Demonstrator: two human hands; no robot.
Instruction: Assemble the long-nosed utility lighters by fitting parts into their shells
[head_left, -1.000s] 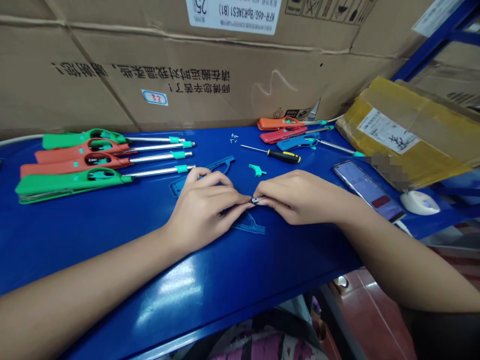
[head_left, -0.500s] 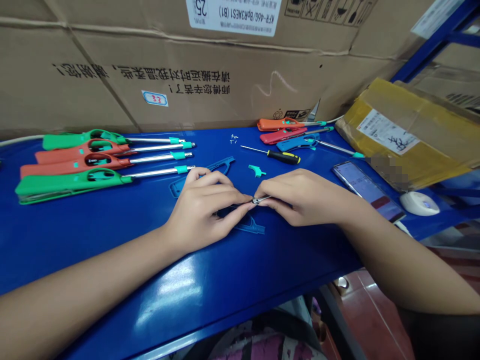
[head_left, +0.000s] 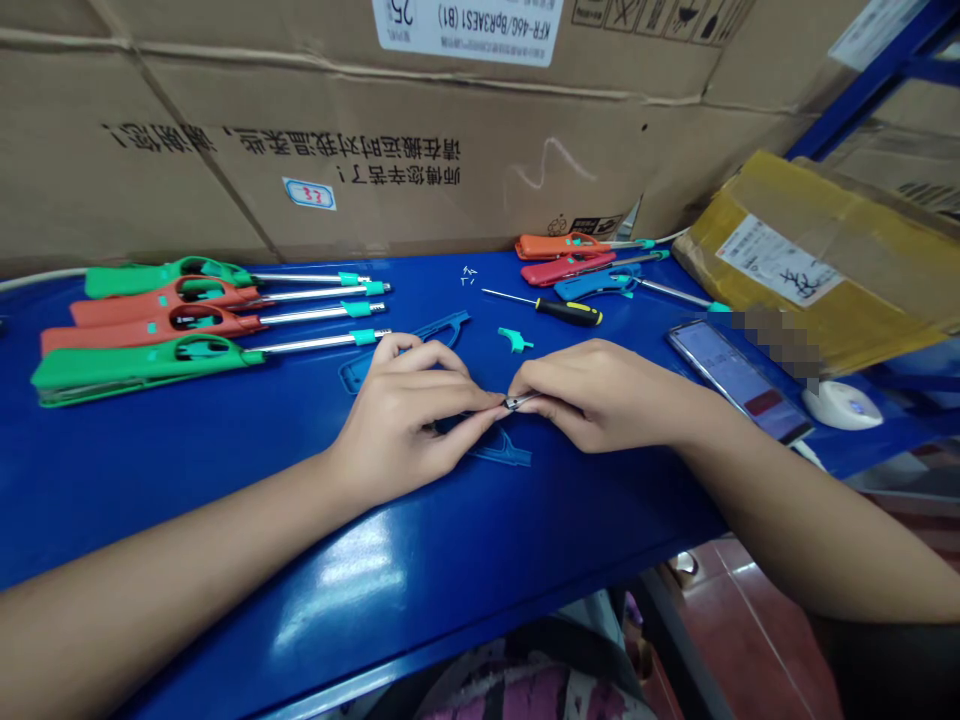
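Observation:
A small silvery metal piece with a dark end is pinched between my two hands at the middle of the table. Closed on its dark end are the thumb and fingertips of my left hand. My right hand grips its other end, mostly hidden by the fingers. One blue plastic lighter shell half lies behind my left hand, partly covered. Another blue shell half shows under the fingertips. Just beyond the hands rests a teal trigger piece.
Several long lighters lie in a row at left; more lighters lie at the back right. A screwdriver and several tiny screws lie near the middle. A phone, white mouse and taped carton occupy the right.
The metal piece has turned slightly between the fingertips. Both hands keep nearly the same place and grip; the view has shifted very little.

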